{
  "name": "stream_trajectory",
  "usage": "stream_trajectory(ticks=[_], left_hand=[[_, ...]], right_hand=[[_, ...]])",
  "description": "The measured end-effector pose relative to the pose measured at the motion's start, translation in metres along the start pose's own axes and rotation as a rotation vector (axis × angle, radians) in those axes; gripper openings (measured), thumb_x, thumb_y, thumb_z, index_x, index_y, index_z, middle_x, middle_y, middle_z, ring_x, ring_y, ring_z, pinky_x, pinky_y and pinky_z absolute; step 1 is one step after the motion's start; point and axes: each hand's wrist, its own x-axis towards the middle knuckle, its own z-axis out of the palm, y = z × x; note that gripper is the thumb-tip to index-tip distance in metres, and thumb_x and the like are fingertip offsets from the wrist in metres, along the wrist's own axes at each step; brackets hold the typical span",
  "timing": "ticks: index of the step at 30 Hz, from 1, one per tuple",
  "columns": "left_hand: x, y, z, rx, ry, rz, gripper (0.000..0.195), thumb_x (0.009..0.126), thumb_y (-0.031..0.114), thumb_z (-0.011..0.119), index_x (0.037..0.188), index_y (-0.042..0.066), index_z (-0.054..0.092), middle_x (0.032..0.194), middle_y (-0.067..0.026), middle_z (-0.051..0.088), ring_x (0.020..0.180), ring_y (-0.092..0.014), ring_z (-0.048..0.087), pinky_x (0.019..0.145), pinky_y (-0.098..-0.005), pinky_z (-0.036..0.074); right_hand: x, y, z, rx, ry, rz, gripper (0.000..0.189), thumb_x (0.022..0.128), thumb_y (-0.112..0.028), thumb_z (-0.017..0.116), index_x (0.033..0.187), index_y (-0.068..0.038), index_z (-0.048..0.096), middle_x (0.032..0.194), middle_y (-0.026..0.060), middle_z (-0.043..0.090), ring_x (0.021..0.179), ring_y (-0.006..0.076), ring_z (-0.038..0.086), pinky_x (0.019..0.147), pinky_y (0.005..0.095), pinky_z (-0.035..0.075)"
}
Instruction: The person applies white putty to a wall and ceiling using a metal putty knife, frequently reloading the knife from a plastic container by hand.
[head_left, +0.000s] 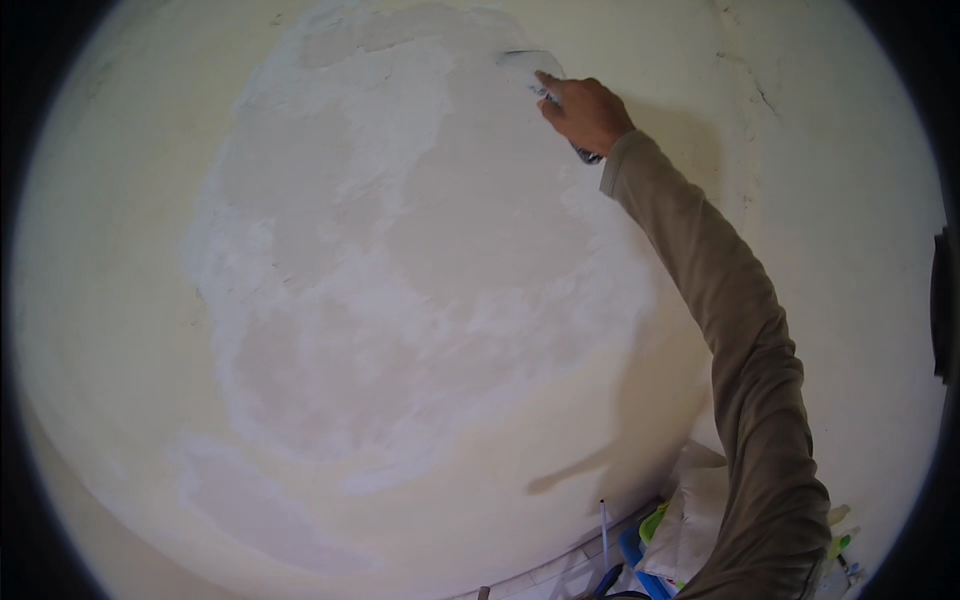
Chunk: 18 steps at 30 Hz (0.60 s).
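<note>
My right hand (589, 114), at the end of a long brown sleeve, is closed around the dark handle of a putty knife (532, 61). One finger lies forward along the tool, and its thin blade rests against the wall near the top of a large patch of filler (495, 202). The patch is grey in places and whiter along its edges and across its middle. Around it the wall (112, 262) is pale yellow. My left hand is out of view.
A smaller filled patch (262, 510) lies low on the left. Near the floor at lower right are a cream cushion or bag (686, 517), a blue container (634, 551), a green item (651, 525) and a thin upright rod (604, 532). Cracks (761, 94) mark the wall at upper right.
</note>
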Motion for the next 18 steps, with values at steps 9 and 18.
stream_trajectory(ticks=[9,18], left_hand=[[0.010,0.038,-0.001,0.125,-0.039,0.084,0.046,0.094,0.007,0.044,0.140,0.011,0.049,0.082,-0.0053,0.064,0.063,-0.013,0.055,0.056,-0.0295,0.047],[0.012,0.028,-0.006,0.158,-0.037,0.084,0.046,0.093,0.004,0.045,0.139,0.011,0.049,0.082,-0.0058,0.065,0.065,-0.014,0.056,0.057,-0.0299,0.048]], right_hand=[[-0.110,0.000,0.052,-0.021,-0.024,-0.221,0.048,0.091,-0.024,0.058,0.136,-0.011,0.050,0.081,0.0112,0.061,0.071,0.0295,0.062,0.064,0.0426,0.052],[-0.063,0.026,0.020,0.175,0.185,-0.198,0.043,0.090,-0.023,0.060,0.130,-0.008,0.057,0.085,0.0173,0.068,0.078,0.0352,0.064,0.068,0.0434,0.051]])
